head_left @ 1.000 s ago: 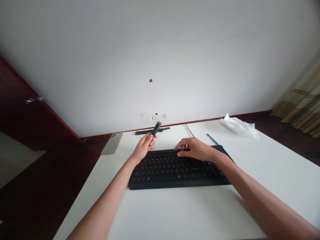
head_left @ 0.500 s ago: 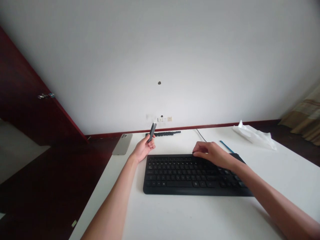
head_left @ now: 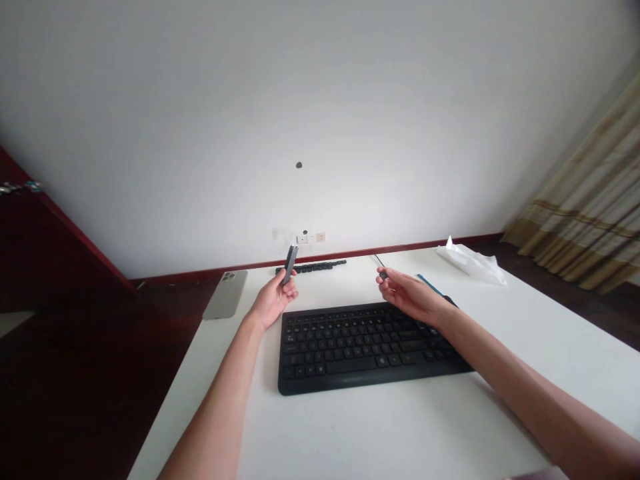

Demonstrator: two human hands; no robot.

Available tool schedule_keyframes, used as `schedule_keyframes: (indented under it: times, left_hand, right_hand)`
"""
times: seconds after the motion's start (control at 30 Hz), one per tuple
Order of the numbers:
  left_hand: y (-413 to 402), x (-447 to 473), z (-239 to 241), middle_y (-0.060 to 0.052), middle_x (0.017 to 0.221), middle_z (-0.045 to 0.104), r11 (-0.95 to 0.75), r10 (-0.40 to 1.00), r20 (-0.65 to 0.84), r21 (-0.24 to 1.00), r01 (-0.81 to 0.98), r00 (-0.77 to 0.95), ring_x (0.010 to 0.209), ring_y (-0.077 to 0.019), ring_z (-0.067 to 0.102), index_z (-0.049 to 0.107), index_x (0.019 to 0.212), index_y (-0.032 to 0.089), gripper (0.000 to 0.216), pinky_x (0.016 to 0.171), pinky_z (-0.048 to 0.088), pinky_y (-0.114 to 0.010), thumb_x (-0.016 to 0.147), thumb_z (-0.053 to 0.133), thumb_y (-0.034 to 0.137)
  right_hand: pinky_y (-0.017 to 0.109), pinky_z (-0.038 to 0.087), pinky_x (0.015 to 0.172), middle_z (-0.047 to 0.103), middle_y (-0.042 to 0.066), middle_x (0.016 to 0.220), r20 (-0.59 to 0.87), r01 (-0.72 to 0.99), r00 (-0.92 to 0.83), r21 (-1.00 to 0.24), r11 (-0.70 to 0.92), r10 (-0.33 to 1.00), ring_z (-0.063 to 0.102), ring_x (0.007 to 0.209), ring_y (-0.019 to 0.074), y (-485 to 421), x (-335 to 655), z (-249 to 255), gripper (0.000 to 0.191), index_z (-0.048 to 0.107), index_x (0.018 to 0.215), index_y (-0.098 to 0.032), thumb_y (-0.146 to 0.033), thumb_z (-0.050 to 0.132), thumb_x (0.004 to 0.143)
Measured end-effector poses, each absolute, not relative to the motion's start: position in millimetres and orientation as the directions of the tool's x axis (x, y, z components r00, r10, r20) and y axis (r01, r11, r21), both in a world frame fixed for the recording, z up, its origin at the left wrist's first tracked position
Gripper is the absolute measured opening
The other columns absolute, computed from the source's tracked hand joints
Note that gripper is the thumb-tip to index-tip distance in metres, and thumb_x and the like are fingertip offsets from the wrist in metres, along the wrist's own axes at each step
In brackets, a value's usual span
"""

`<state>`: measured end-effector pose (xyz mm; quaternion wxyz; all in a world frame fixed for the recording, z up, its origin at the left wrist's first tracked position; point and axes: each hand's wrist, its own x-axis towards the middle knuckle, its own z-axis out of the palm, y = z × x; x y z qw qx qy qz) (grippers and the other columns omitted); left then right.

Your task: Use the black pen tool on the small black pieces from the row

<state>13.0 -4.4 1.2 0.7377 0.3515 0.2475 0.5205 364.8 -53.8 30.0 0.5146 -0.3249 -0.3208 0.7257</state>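
Observation:
My left hand (head_left: pixel 273 303) is raised above the white table and holds a slim dark grey stick-shaped device (head_left: pixel 289 264) upright between thumb and fingers. My right hand (head_left: pixel 407 298) is just beyond the top edge of a black computer keyboard (head_left: pixel 365 348), not resting on it. Its fingertips pinch a small dark object (head_left: pixel 383 274), too small to identify. A thin black cable (head_left: pixel 377 261) runs up from near those fingertips.
A grey smartphone (head_left: pixel 225 295) lies face down left of the keyboard. A black strip (head_left: pixel 310 267) lies along the back edge. A blue pen-like stick (head_left: pixel 430 285) and crumpled white plastic (head_left: pixel 470 263) lie at the back right. Wall sockets (head_left: pixel 311 237) sit above.
My right hand has lifted from the keyboard's top edge and now pinches the small dark object. My left hand still holds the grey device. The view has shifted, moving the scene in frame.

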Motion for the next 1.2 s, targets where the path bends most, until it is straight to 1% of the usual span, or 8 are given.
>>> schedule_keyframes:
  times: [0.13,0.37,0.5,0.6,0.73,0.83,0.97,1.2]
  left_hand:
    - [-4.4,12.8,1.0,0.005,0.064,0.036,0.211,0.940,0.005,0.777,-0.593,0.340,0.058,-0.0090,0.035,0.068,0.100,0.012,0.026,0.064,0.043,-0.024,0.096,0.065,0.038]
    - [-5.2,13.4,2.4,0.005,0.062,0.037,0.224,0.941,-0.011,0.770,-0.597,0.338,0.056,-0.0085,0.036,0.067,0.098,0.012,0.027,0.062,0.043,-0.023,0.095,0.067,0.039]
    - [-4.9,13.1,1.9,0.006,0.062,0.038,0.225,0.942,-0.015,0.767,-0.600,0.334,0.056,-0.0088,0.038,0.067,0.098,0.013,0.028,0.062,0.043,-0.024,0.093,0.070,0.040]
    - [-4.1,12.5,0.9,0.006,0.062,0.038,0.227,0.941,-0.014,0.765,-0.603,0.337,0.056,-0.0087,0.039,0.067,0.098,0.013,0.028,0.063,0.043,-0.024,0.092,0.071,0.040]
    - [-3.0,12.6,-0.1,0.006,0.062,0.038,0.226,0.940,-0.010,0.764,-0.604,0.340,0.056,-0.0084,0.038,0.067,0.098,0.013,0.028,0.063,0.043,-0.024,0.093,0.070,0.040]
    - [-3.1,13.3,0.3,0.006,0.062,0.037,0.228,0.941,-0.014,0.764,-0.604,0.338,0.055,-0.0081,0.037,0.067,0.097,0.013,0.028,0.063,0.043,-0.023,0.092,0.071,0.041]
    - [-3.7,13.8,1.5,0.006,0.061,0.036,0.229,0.942,-0.018,0.766,-0.601,0.335,0.055,-0.0078,0.036,0.067,0.096,0.013,0.028,0.063,0.043,-0.023,0.092,0.071,0.040]
    - [-2.5,12.1,-0.2,0.006,0.062,0.038,0.233,0.940,-0.015,0.759,-0.608,0.340,0.055,-0.0080,0.037,0.068,0.097,0.012,0.029,0.063,0.044,-0.023,0.092,0.071,0.040]
  right_hand:
    - [0.015,0.053,0.064,0.056,0.001,0.078,-0.197,-0.514,-0.249,-0.803,-0.302,0.948,0.055,0.068,0.0072,-52.3,365.3,28.7,0.016,0.069,0.096,-0.015,-0.030,0.073,0.093]
    - [0.017,0.040,0.051,0.040,-0.005,0.064,-0.204,-0.370,-0.317,-0.873,-0.319,0.926,0.037,0.056,0.0068,-57.0,362.9,31.9,0.036,0.063,0.082,-0.016,-0.050,0.075,0.089]
    - [0.023,0.051,0.067,0.059,0.002,0.080,-0.167,-0.208,-0.199,-0.956,-0.208,0.966,0.053,0.071,0.0117,-59.4,366.3,36.3,0.040,0.070,0.096,-0.016,-0.054,0.075,0.087]
    - [0.031,0.054,0.087,0.068,0.008,0.100,-0.084,0.066,-0.159,-0.995,-0.074,0.984,0.063,0.091,0.0185,-58.1,372.4,38.6,0.045,0.073,0.111,-0.017,-0.053,0.075,0.085]
    - [0.038,0.051,0.096,0.074,0.008,0.107,0.114,0.556,-0.142,-0.813,0.175,0.983,0.066,0.100,0.0253,-52.6,377.7,38.7,0.038,0.077,0.109,-0.020,-0.050,0.064,0.089]
    - [0.037,0.050,0.092,0.077,0.007,0.104,0.136,0.746,-0.165,-0.630,0.214,0.977,0.069,0.095,0.0260,-45.8,377.6,36.1,0.032,0.079,0.102,-0.022,-0.042,0.058,0.090]
    - [0.033,0.051,0.082,0.078,0.006,0.093,0.041,0.793,-0.221,-0.574,0.205,0.974,0.071,0.087,0.0236,-30.9,372.3,28.8,0.032,0.076,0.109,-0.022,-0.039,0.058,0.089]
    - [0.034,0.051,0.087,0.080,0.005,0.093,-0.022,0.832,-0.262,-0.512,0.214,0.965,0.071,0.089,0.0239,-1.4,361.3,26.6,0.021,0.079,0.090,-0.023,-0.037,0.064,0.084]
